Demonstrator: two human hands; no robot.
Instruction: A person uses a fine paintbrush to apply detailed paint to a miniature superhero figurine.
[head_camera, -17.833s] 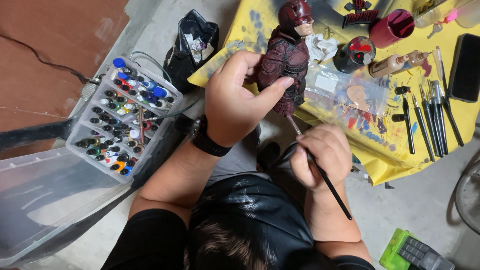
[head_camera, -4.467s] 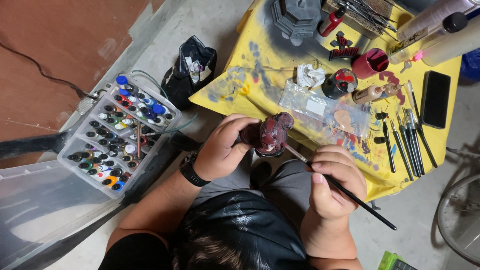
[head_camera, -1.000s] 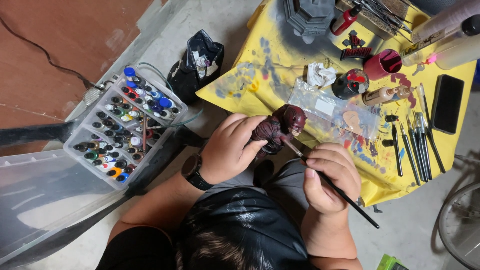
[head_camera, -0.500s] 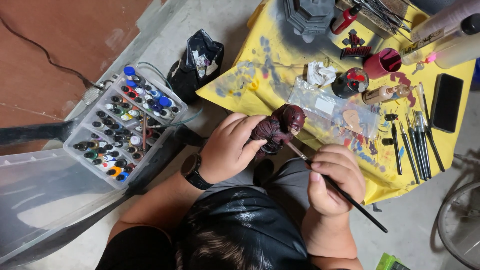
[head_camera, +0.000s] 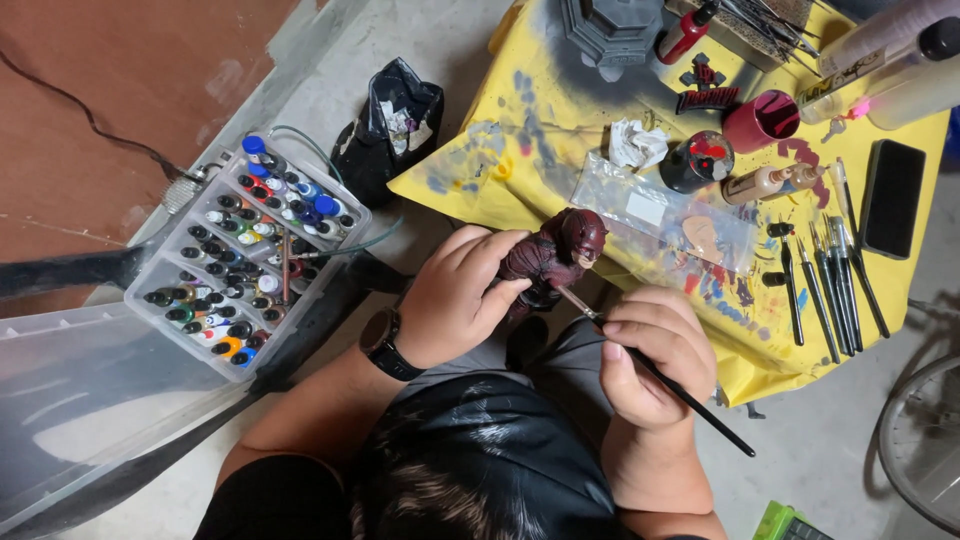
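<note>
My left hand (head_camera: 455, 295) grips a dark red figurine (head_camera: 555, 258) around its body, tilted with the masked head toward the right. A black watch sits on that wrist. My right hand (head_camera: 650, 355) holds a thin black paintbrush (head_camera: 668, 378) like a pen, its tip touching the figurine just below the head. Both hands are over my lap, at the near edge of the yellow paint-stained cloth (head_camera: 540, 130).
A clear tray of several small paint bottles (head_camera: 245, 260) lies at the left, a black bag (head_camera: 390, 125) behind it. On the cloth are a plastic palette sheet (head_camera: 665, 215), a row of brushes (head_camera: 830, 285), a black phone (head_camera: 892, 198), a red cup (head_camera: 757, 120) and a grey base (head_camera: 612, 25).
The figurine stays low over my lap; the brush tip has shifted slightly along it near the head. The view has barely moved in the last second.
</note>
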